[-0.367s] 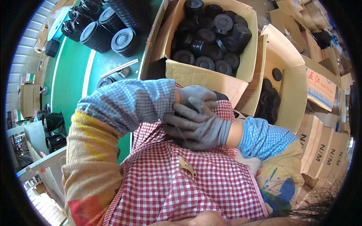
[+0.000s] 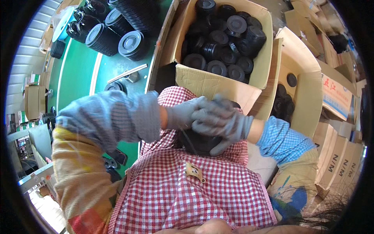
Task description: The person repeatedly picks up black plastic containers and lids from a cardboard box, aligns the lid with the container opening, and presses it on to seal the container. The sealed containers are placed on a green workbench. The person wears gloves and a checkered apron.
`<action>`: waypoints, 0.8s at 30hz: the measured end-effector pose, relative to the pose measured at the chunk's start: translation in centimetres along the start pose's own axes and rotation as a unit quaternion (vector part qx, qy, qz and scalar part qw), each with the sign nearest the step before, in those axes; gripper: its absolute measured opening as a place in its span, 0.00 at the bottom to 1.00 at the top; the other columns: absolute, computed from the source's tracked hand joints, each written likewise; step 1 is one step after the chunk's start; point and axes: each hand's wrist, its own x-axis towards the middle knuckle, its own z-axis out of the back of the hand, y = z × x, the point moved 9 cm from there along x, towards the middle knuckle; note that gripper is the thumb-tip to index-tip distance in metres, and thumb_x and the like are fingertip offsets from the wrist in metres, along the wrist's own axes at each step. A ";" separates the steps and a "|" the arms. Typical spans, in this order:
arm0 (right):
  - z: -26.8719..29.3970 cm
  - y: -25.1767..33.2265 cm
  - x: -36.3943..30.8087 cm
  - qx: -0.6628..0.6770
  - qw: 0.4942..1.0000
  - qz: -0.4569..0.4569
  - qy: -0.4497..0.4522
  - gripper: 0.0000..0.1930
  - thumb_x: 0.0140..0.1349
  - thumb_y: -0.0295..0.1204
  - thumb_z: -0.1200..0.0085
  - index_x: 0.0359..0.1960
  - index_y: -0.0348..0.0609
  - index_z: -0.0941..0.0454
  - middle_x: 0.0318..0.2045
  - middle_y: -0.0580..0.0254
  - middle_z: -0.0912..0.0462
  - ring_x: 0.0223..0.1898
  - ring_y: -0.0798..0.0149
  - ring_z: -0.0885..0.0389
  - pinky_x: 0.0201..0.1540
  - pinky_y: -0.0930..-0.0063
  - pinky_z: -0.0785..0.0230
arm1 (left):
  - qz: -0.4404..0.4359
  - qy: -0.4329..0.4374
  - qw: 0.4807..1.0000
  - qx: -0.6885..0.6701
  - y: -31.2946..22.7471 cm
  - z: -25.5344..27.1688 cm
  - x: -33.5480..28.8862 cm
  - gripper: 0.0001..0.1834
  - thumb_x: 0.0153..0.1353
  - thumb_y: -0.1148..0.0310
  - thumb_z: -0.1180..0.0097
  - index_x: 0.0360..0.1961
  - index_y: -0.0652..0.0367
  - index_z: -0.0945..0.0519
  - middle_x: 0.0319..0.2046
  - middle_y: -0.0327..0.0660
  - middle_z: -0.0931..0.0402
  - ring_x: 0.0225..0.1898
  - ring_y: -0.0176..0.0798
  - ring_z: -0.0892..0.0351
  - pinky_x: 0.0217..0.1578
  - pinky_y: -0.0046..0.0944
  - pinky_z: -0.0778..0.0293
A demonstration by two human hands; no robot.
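Both hands wear grey gloves and meet above my checked apron. My left hand (image 2: 184,114) comes in from the left with its fingers bent against those of my right hand. My right hand (image 2: 224,123) has curled fingers, slightly blurred, and its thumb lies lower, away from them. Under the hands, on my lap, is a dark rounded piece (image 2: 198,144), mostly covered; its kind cannot be made out. A thin pale strand runs down across it. What the fingertips pinch is hidden.
Ahead stands a cardboard box (image 2: 218,81) of black round lids; right of it, another box (image 2: 307,97) holds several. A green table (image 2: 76,78) at left carries stacked black lids (image 2: 130,45) and a metal cup (image 2: 132,77). Flattened cartons (image 2: 331,156) lean at far right.
My hands were overlapped, the right lying across the left; now they meet at the fingers. The left has drawn leftward and the right has shifted slightly right, exposing more of the dark piece.
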 end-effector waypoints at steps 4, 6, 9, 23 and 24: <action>-1.6 3.7 2.7 -0.137 0.989 -0.022 -0.055 0.32 0.58 0.59 0.46 0.64 0.67 0.25 0.72 0.57 0.37 0.73 0.50 0.43 0.69 0.36 0.56 | 0.301 -0.059 0.945 -0.117 2.9 1.8 0.7 0.19 0.69 0.53 0.45 0.49 0.58 0.22 0.46 0.51 0.19 0.50 0.54 0.19 0.51 0.51 0.24; -3.2 4.3 4.9 -0.152 0.982 -0.100 -0.052 0.26 0.65 0.51 0.50 0.64 0.66 0.25 0.71 0.56 0.36 0.73 0.47 0.44 0.71 0.35 0.59 | 0.208 0.039 0.977 0.018 3.1 0.4 3.9 0.20 0.69 0.50 0.46 0.45 0.58 0.19 0.38 0.53 0.18 0.43 0.57 0.17 0.45 0.52 0.22; -1.7 4.7 5.3 -0.165 0.978 -0.083 -0.094 0.30 0.59 0.54 0.45 0.62 0.61 0.24 0.70 0.57 0.35 0.72 0.46 0.43 0.72 0.38 0.59 | 0.224 0.084 0.970 0.052 2.0 1.7 5.2 0.17 0.68 0.53 0.45 0.45 0.55 0.18 0.43 0.49 0.17 0.47 0.56 0.17 0.48 0.50 0.23; -3.7 3.5 3.6 -0.122 0.992 -0.037 0.007 0.34 0.59 0.56 0.50 0.69 0.70 0.31 0.75 0.57 0.43 0.76 0.46 0.51 0.71 0.30 0.65 | 0.279 0.121 0.952 -0.047 2.6 -0.3 2.5 0.19 0.70 0.55 0.45 0.55 0.51 0.20 0.51 0.44 0.21 0.55 0.45 0.20 0.59 0.47 0.26; -3.8 3.5 4.0 -0.128 0.990 -0.056 0.007 0.34 0.59 0.56 0.50 0.69 0.69 0.30 0.74 0.57 0.41 0.76 0.45 0.51 0.71 0.29 0.65 | 0.274 0.164 0.948 -0.005 2.4 -0.5 2.9 0.19 0.70 0.54 0.46 0.57 0.49 0.20 0.52 0.43 0.21 0.55 0.45 0.20 0.57 0.48 0.25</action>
